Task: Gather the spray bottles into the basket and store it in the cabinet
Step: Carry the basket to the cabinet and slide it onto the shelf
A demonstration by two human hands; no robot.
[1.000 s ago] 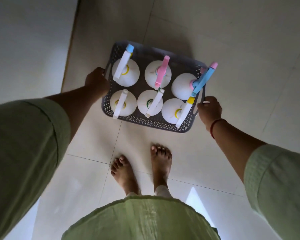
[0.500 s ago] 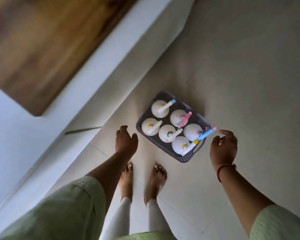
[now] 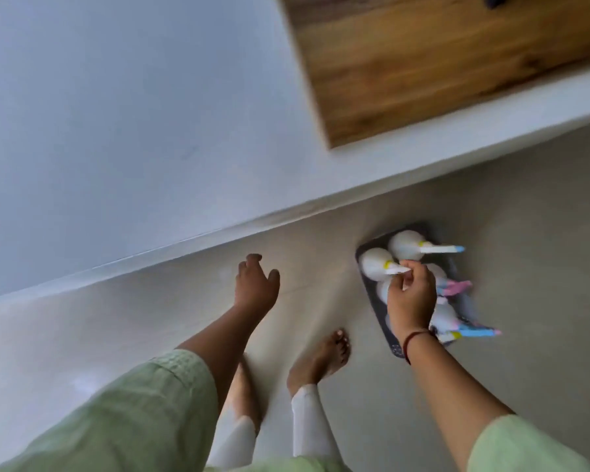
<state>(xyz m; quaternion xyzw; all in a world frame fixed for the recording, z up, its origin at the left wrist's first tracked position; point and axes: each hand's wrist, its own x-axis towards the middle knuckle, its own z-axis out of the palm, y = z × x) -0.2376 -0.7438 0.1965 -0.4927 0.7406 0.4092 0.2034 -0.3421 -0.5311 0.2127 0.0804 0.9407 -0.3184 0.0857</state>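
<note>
Pale floor (image 3: 525,206) tiles hold the basket (image 3: 365,258) of spray bottles (image 3: 375,264) beside the bare feet, and with the left hand (image 3: 254,287) spread empty and the right hand (image 3: 411,301) loosely curled above the basket, a careless step might tip them over.

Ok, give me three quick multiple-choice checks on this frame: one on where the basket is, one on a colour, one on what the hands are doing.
1. Where is the basket?
A. on the floor
B. inside the cabinet
C. carried in both hands

2. What colour is the band on the right wrist?
A. green
B. dark red
C. white

3. What is the left hand holding?
A. a spray bottle
B. the basket handle
C. nothing

Answers:
1 A, it sits on the floor tiles beside the bare feet.
2 B, a dark red loop shows at the wrist.
3 C, its fingers are spread over bare floor, while the right hand is in front of the spray bottles.
</note>
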